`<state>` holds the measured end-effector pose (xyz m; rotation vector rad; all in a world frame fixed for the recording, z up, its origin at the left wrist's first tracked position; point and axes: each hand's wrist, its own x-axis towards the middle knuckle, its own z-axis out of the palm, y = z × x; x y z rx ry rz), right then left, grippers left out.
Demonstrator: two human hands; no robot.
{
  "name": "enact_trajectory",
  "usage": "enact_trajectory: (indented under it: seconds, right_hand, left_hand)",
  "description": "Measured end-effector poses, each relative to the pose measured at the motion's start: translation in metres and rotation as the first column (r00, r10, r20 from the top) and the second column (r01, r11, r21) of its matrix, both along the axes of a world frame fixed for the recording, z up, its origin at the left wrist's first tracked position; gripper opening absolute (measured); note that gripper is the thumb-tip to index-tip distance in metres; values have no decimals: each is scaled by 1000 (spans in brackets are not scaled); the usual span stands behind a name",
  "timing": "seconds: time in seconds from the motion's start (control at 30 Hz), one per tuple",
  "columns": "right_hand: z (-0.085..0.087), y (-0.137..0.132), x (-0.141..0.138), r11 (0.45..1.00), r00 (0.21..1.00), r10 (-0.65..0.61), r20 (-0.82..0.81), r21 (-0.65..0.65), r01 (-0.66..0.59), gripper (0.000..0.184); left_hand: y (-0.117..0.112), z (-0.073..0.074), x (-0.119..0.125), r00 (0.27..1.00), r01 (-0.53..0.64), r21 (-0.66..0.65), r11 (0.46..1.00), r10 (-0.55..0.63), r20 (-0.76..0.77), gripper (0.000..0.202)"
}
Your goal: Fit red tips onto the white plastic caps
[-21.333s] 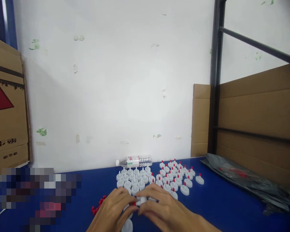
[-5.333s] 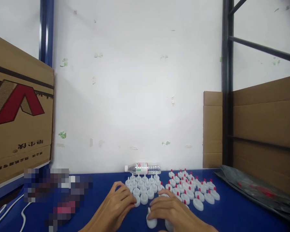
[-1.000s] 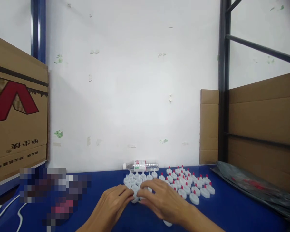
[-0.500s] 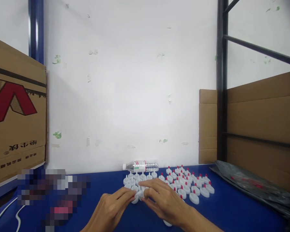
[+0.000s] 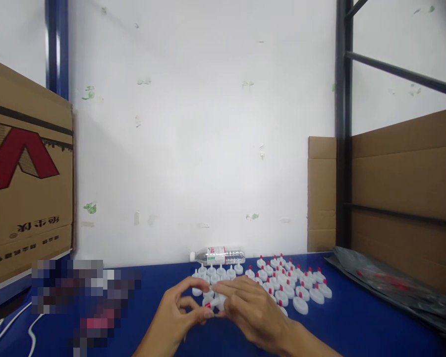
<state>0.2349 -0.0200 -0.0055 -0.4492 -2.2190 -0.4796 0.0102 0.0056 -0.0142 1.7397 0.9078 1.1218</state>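
Observation:
My left hand [image 5: 178, 312] and my right hand [image 5: 250, 310] meet just above the blue table [image 5: 357, 322], fingertips pinched together on one white nozzle cap [image 5: 214, 300] with a bit of red showing. Behind them stands a cluster of white caps without tips [image 5: 217, 273]. To its right are rows of white caps with red tips [image 5: 293, 287]. The cap in my fingers is mostly hidden by them.
A clear water bottle [image 5: 217, 256] lies by the white wall. A cardboard box [image 5: 26, 188] stands at the left, cardboard sheets [image 5: 401, 188] and a black metal rack [image 5: 344, 124] at the right. A dark plastic bag [image 5: 394, 287] lies at the right, white cables [image 5: 7, 329] at the lower left.
Both hands have lifted slightly off the cluster of caps and drawn toward me, now pinching one cap between them. My left fingers have curled up into an arch.

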Motion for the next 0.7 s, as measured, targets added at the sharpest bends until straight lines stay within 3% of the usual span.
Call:
enact_trajectory:
  seconds: [0.13,0.27,0.33,0.5,0.7]
  right_hand:
    - [-1,-3,-3,1000,999,-28,-27,-15,27,11]
    - [-2,-6,-10,999,997,31,-65,-36,-34,12]
    - [-3,-8,-14,997,995,63,-77,-40,-66,8]
    - [-5,-7,-18,996,993,92,-70,1,-92,4]
    - [-10,-4,-21,994,997,75,-33,83,-72,7]
  left_hand:
    - [5,1,-4,975,213,-141,967,-201,91,87]
    - [-4,7,-8,865,502,-273,820,-480,147,73]
    - [-10,11,-9,852,523,-305,796,-498,162,66]
    - [-13,19,-8,870,475,-295,829,-493,15,47]
    - [-9,16,-10,868,459,-240,856,-489,-83,43]
